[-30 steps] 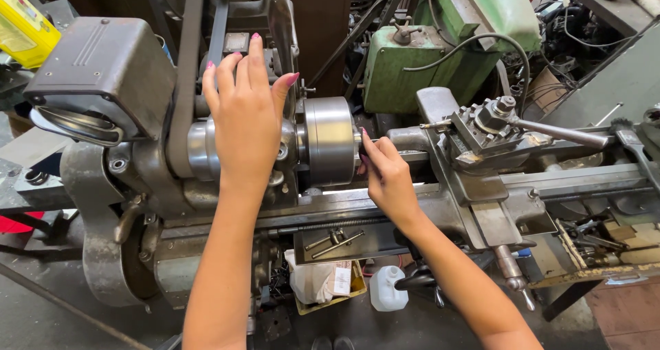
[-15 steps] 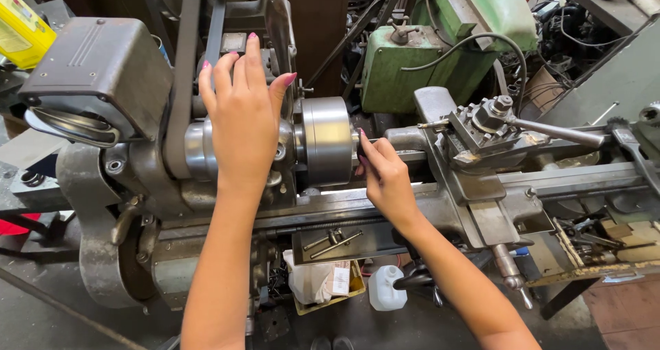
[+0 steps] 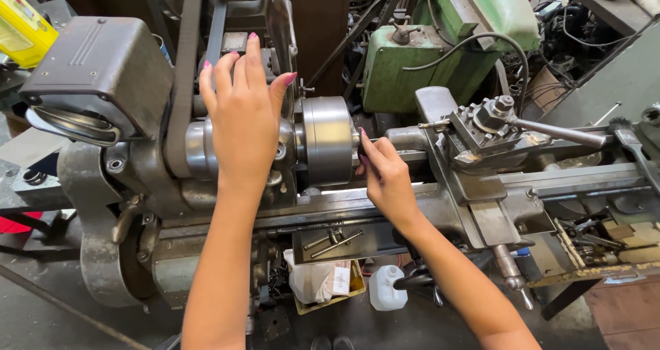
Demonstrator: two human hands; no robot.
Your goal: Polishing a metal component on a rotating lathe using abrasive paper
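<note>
We see a big old lathe (image 3: 412, 205) from above. Its long side runs from left to right across the view.

The chuck (image 3: 328, 140) is a shiny round drum in the middle of the lathe. Its long axis lies flat, along the lathe. Its flat face points to the right.

The left hand (image 3: 244, 123) lies on the spindle (image 3: 199, 147), just left of the chuck. The palm is down and the fingers (image 3: 253, 54) are spread wide and point away from us. The thumb reaches toward the chuck. The hand rests flat and grips nothing.

The right hand (image 3: 387, 178) is at the right face of the chuck. Its fingers are curled close together, and the tips touch the face. We cannot tell if they pinch something small there.

A dark belt (image 3: 184, 82) runs up and away from us, left of the chuck. A grey box (image 3: 103, 75) sits farther left.

Right of the chuck is the tool post (image 3: 485, 126). A long handle (image 3: 560, 133) sticks out from it, pointing right.

Behind the chuck stands a green machine (image 3: 405, 64) with a grey cable (image 3: 474, 44) looping over it.

Below the chuck, under the lathe, stands a small white bottle (image 3: 386, 288). A white bag (image 3: 313, 281) lies just left of the bottle.
</note>
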